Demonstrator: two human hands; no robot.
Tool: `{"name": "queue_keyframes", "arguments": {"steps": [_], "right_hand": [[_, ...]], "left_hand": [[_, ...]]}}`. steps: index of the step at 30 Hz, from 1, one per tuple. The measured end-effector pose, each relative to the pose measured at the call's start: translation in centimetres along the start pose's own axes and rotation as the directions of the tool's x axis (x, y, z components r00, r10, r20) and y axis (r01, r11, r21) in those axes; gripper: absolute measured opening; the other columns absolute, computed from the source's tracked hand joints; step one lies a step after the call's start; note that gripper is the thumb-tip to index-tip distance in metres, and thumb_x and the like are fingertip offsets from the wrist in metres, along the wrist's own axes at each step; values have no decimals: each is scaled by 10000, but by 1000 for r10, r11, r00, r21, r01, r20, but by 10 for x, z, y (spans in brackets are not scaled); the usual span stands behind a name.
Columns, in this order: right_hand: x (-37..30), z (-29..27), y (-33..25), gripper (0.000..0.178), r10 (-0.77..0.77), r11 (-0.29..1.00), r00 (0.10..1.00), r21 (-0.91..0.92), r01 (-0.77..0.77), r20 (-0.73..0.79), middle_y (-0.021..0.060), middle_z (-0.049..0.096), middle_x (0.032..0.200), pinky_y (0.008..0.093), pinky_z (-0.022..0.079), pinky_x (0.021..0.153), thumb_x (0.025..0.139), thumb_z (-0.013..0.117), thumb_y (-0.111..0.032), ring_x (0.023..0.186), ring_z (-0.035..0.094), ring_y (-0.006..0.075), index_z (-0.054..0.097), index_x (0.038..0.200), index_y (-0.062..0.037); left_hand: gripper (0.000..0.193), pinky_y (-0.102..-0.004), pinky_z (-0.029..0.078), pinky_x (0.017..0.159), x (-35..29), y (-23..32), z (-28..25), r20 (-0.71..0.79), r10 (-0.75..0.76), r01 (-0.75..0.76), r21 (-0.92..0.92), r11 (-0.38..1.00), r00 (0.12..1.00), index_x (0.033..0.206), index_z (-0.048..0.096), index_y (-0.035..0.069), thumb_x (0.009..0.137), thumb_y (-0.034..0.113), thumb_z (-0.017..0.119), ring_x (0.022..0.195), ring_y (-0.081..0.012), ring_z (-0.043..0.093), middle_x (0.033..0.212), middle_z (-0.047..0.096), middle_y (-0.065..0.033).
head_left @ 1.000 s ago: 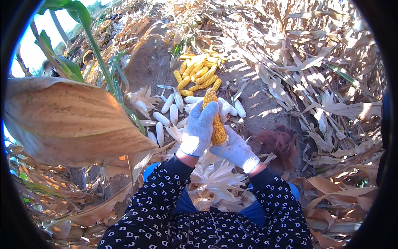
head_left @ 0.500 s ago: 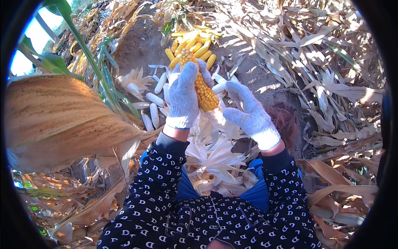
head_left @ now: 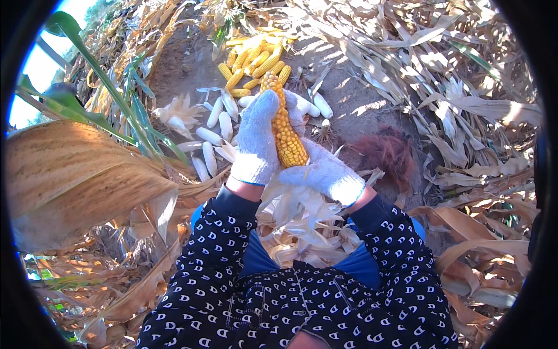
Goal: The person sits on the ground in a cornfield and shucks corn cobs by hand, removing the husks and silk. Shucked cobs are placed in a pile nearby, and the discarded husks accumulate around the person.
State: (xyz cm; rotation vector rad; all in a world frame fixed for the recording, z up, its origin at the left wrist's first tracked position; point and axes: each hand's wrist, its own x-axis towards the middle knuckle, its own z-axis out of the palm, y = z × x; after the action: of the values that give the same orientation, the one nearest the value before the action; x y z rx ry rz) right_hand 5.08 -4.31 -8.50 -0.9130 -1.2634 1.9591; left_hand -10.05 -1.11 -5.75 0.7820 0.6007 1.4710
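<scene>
A yellow ear of corn (head_left: 286,135), bare of its husk, is held tilted in front of me, its narrow tip pointing away. My left hand (head_left: 257,134), in a whitish knit glove, is closed around its middle, thumb along the near side and fingers behind. At the thick lower end, my right hand (head_left: 325,173), gloved alike, has its thumb under the butt and its fingers against the side, partly hidden by the ear. Pale loose husks (head_left: 302,218) lie below the hands, between my knees.
Beyond the hands is a heap of yellow ears (head_left: 256,58) on bare soil. Several white ears (head_left: 225,124) lie nearer, at the left. A reddish-brown tuft of corn silk (head_left: 386,154) sits at right. Dry stalks (head_left: 465,110) and a big brown leaf (head_left: 75,180) flank me.
My right hand has come in from the right, where it was apart with spread fingers, and now grips the ear's lower end. The left hand keeps its hold.
</scene>
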Motion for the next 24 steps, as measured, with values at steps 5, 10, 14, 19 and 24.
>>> {"name": "queue_keyframes", "arguments": {"steps": [5,10,14,19,24], "right_hand": [[-2,4,-2,717,50,963,998,-265,-57,-34,78,695,1311,329,524,1045,846,863,-200,1182,660,165,539,1464,-35],[14,-2,31,739,-80,882,993,-458,111,86,105,640,1384,359,466,1138,891,795,-318,1268,626,247,468,1506,-72],[14,-2,27,780,3,916,979,-393,78,203,114,561,1481,378,371,1236,938,732,-460,1388,532,257,393,1551,-115],[11,-4,38,750,-31,871,992,-484,86,119,95,520,1530,381,384,1232,945,767,-431,1424,503,250,422,1545,-143],[18,-15,75,732,-91,879,980,-448,164,179,137,514,1521,404,386,1224,974,695,-492,1435,488,290,421,1543,-123]], "left_hand": [[379,-289,524,629,-9,1,4,-18,-9,10,71,997,1000,1091,648,21,1005,390,646,708,-155,634,838,661,-72],[355,-278,536,649,-18,-3,4,31,20,-27,250,968,999,1159,631,11,973,306,696,736,-149,642,915,660,-61],[317,-282,547,703,-18,-1,-3,148,-3,-59,413,909,989,1159,624,-2,936,199,726,764,-147,645,970,662,-60],[445,-315,544,856,-24,-6,-5,178,64,-160,604,781,982,1180,677,14,843,249,848,924,-149,668,996,711,-46],[413,-353,530,897,-36,9,20,548,-43,-508,799,322,835,1189,669,68,848,256,804,976,-213,687,1043,704,-90]]}}
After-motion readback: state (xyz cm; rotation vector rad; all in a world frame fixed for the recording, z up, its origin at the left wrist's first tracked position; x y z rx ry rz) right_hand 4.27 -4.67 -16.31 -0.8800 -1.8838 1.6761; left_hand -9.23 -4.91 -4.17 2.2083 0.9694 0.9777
